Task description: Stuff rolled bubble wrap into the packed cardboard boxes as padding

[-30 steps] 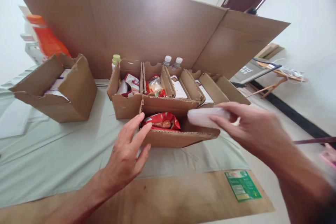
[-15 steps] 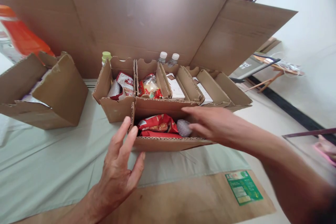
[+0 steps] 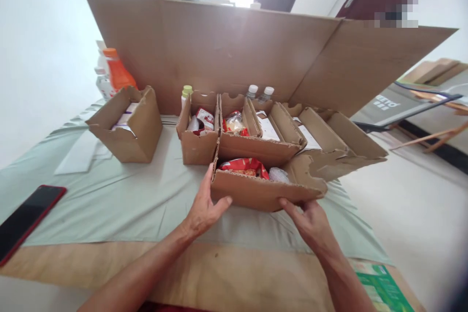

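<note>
A low cardboard box (image 3: 252, 194) stands in front of a row of other boxes. It holds red snack packets (image 3: 246, 165) and something in clear bubbly plastic (image 3: 278, 174). My left hand (image 3: 204, 209) grips its left end, thumb on the front wall and fingers along the side. At the lower right, my right hand (image 3: 310, 222) has its thumb on the front wall, with fingers curled under the right end, partly hidden. Behind it, one box holds a red-and-white packet (image 3: 205, 119), another a clear-and-red food packet (image 3: 234, 123); white cartons (image 3: 267, 126) sit farther right.
A separate cardboard box (image 3: 126, 144) with cartons stands left, near an orange bottle (image 3: 119, 70). A tall cardboard panel (image 3: 226, 48) rises behind the row. A phone (image 3: 29, 219) lies on the green cloth (image 3: 153, 204); a green printed sheet (image 3: 383, 285) is at lower right.
My right hand has moved from the box's inside to its lower front right corner. My left hand has closed on its left end. The view has shifted, showing more of the left side.
</note>
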The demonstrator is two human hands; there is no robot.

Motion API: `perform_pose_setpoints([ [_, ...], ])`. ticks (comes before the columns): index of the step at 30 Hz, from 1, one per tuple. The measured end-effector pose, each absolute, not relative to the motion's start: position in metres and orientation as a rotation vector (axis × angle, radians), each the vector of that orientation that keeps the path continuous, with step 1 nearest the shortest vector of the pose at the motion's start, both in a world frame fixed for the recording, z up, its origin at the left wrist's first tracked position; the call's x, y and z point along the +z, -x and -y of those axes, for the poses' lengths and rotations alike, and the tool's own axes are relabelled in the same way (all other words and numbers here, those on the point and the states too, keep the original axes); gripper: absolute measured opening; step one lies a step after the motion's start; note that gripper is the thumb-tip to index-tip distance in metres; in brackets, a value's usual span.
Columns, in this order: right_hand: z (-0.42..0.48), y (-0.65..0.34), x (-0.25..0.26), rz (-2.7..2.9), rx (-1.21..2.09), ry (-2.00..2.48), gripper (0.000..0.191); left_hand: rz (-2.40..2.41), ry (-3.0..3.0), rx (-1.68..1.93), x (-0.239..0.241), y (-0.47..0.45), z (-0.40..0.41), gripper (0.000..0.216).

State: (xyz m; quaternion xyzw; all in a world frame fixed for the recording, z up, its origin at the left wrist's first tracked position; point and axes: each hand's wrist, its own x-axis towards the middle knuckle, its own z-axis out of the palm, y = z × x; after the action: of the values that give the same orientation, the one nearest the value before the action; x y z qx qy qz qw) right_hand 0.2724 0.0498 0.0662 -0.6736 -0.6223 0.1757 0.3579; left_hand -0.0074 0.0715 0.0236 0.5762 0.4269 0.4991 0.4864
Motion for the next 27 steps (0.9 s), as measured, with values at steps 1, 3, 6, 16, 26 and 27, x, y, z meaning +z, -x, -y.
perform_pose_setpoints([
  [1,-0.041,-0.265,0.066,1.596,0.408,1.746,0.049,-1.039,-1.396,1.219,0.023,0.011,-0.063,0.089],
  [3,-0.015,-0.250,0.068,1.611,0.333,1.748,0.045,-1.084,-1.382,1.226,0.020,0.028,-0.036,0.086],
  [6,0.016,-0.210,0.076,1.715,0.337,1.661,0.037,-1.260,-1.293,1.258,0.013,0.075,0.013,0.074],
  [16,-0.023,-0.157,0.108,1.783,0.449,1.500,0.041,-1.333,-1.329,1.561,0.067,0.106,-0.010,0.081],
  [26,0.007,-0.132,0.104,1.797,0.375,1.487,0.038,-1.404,-1.199,1.516,0.064,0.137,0.011,0.072],
  [27,0.001,-0.131,0.107,1.760,0.350,1.481,0.039,-1.388,-1.205,1.533,0.066,0.135,0.006,0.072],
])
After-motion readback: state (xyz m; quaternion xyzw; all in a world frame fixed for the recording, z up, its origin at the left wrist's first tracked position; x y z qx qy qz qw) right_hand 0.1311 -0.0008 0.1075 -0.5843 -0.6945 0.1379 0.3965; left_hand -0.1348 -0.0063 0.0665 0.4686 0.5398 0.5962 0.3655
